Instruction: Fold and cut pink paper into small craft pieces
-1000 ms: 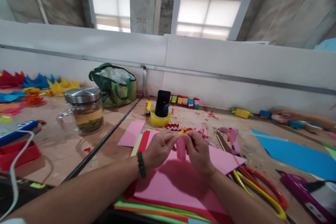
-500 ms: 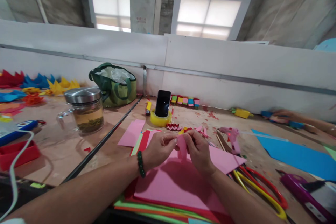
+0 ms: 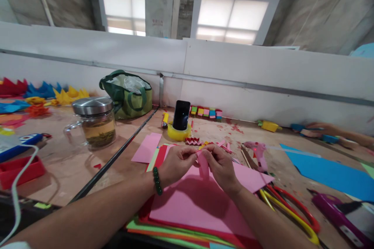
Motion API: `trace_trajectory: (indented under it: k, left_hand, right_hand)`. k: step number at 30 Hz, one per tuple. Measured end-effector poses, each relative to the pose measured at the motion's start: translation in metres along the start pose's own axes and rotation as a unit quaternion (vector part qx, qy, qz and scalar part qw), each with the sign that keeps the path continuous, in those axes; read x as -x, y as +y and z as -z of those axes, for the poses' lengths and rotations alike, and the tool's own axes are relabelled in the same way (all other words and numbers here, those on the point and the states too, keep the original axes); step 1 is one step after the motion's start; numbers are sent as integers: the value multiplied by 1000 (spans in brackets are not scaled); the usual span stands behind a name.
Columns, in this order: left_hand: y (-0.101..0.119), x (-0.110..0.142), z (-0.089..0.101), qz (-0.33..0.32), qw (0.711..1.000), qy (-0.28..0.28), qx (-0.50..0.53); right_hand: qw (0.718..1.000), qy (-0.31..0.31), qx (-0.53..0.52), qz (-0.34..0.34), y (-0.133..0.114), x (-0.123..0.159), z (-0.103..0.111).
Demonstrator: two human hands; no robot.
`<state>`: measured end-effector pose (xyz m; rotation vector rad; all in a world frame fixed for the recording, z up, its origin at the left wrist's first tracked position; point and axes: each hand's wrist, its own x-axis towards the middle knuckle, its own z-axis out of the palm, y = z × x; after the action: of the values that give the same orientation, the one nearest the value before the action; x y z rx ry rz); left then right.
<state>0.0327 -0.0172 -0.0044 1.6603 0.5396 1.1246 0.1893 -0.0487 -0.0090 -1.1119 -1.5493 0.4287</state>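
Note:
My left hand (image 3: pixel 177 164) and my right hand (image 3: pixel 222 166) meet above a large pink paper sheet (image 3: pixel 201 204), both pinching a narrow pink paper strip (image 3: pixel 203 165) that hangs down between them. The fingers of both hands are closed on the strip's top. A dark green bead bracelet (image 3: pixel 157 181) is on my left wrist. The pink sheet tops a stack of coloured sheets (image 3: pixel 163 229) at the table's front edge. Small folded paper pieces (image 3: pixel 204 142) lie just beyond my hands.
Left: a lidded glass jar of tea (image 3: pixel 95 121), a green bag (image 3: pixel 128 94), a red tray (image 3: pixel 17 171). A phone stands in a yellow tape roll (image 3: pixel 179 120). Right: a pink glue gun (image 3: pixel 258 151), scissors (image 3: pixel 289 210), blue paper (image 3: pixel 330 171), and another person's arm (image 3: pixel 336 134).
My hands have worked the pink strip slightly, and it now hangs a little lower between them. Nothing else on the table has moved.

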Motion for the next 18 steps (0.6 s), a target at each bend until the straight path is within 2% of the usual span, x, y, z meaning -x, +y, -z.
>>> trace_trajectory:
  k: [10,18]
  left_hand:
    - [6,2,-1,4,1000,-11,-28]
    - [11,2,0,1,1000,-11,-26]
  right_hand:
    - [998,31,39,26,-4,1,-1]
    - [998,32,54,28,-1,1,-2]
